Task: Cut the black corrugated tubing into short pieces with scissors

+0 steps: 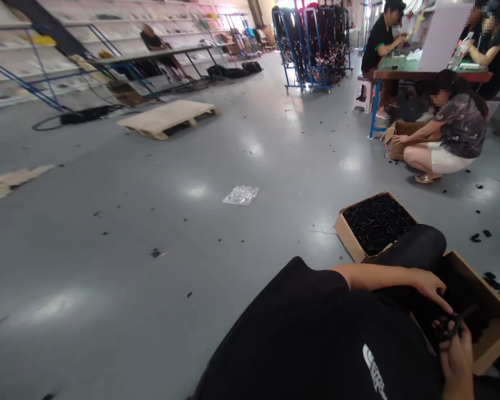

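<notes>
My left hand (431, 286) reaches over an open cardboard box (494, 344). Its index finger stretches toward the dark parts at my right hand, its thumb stands apart from that finger, and the other fingers look curled. Below it, my right hand (456, 347) is closed around small black parts (449, 328), palm up at the box's near side. The exact shape of these parts is blurred. More black items lie in the dark inside of the box. Beside my knee, a second cardboard box (350, 239) is filled with small black pieces (379, 219).
A crouching person (462, 130) handles a carton (398, 150) by a green-topped table (433, 74), where others work. Black scraps and a clear plastic sheet (241, 195) lie on the floor. A wooden pallet (170, 116), hanging racks (312, 44) and shelves stand farther back.
</notes>
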`<state>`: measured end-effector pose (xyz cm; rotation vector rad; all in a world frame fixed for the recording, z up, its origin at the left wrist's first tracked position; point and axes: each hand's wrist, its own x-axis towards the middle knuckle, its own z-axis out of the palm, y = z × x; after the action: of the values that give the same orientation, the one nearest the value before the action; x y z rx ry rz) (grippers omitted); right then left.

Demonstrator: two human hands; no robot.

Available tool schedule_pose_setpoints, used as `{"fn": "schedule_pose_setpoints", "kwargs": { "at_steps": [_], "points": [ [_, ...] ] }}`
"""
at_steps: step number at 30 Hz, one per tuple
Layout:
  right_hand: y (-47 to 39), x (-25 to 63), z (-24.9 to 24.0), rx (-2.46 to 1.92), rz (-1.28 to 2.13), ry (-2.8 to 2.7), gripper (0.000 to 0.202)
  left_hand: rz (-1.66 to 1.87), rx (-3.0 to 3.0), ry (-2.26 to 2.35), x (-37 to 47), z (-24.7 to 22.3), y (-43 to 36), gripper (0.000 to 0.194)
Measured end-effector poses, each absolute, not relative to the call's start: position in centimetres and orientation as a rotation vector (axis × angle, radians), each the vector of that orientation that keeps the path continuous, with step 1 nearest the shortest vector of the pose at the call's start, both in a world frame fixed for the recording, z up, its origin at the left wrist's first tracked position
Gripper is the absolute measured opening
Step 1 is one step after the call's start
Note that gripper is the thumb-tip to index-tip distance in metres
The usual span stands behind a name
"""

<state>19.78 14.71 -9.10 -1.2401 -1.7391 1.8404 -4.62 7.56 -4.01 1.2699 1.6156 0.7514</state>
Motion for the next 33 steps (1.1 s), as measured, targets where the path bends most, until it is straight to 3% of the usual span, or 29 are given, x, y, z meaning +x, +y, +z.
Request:
{"fn": "schedule_pose_setpoints", "kwargs": {
  "at_steps": [6, 12, 16, 19, 25, 33],
  "points": [
    [15.1, 21.4, -9.4, -1.26, 2.052, -1.722, 0.06, 1.046, 1.058, 1.393, -5.4, -5.5, 7.6, 0.037],
    [14.1, 22.7, -9.0, -1.383, 1.978, -1.785, 0.086, 1.11, 0.99, 1.34, -4.6, -5.7, 7.4, 0.035],
    [12.6, 22.4, -8.6, -1.344, 1.966, -1.821, 0.093, 1.13, 0.936, 1.421, -3.5, -6.4, 7.3, 0.039],
    [12.0, 22.3, -9.1, -1.355, 1.908, -1.777, 0.095, 1.137, 0.928, 1.48, -2.5, -7.1, 7.5, 0.045],
    [12.0, 23.2, -10.6, -1.363, 1.813, -1.795, 0.097, 1.181, 0.893, 1.599, -0.5, -8.0, 8.0, 0.03],
    [11.4, 23.5, -9.9, -1.318, 1.814, -1.817, 0.093, 1.081, 0.99, 1.617, 0.0, -8.4, 7.4, 0.036]
  ]
}}
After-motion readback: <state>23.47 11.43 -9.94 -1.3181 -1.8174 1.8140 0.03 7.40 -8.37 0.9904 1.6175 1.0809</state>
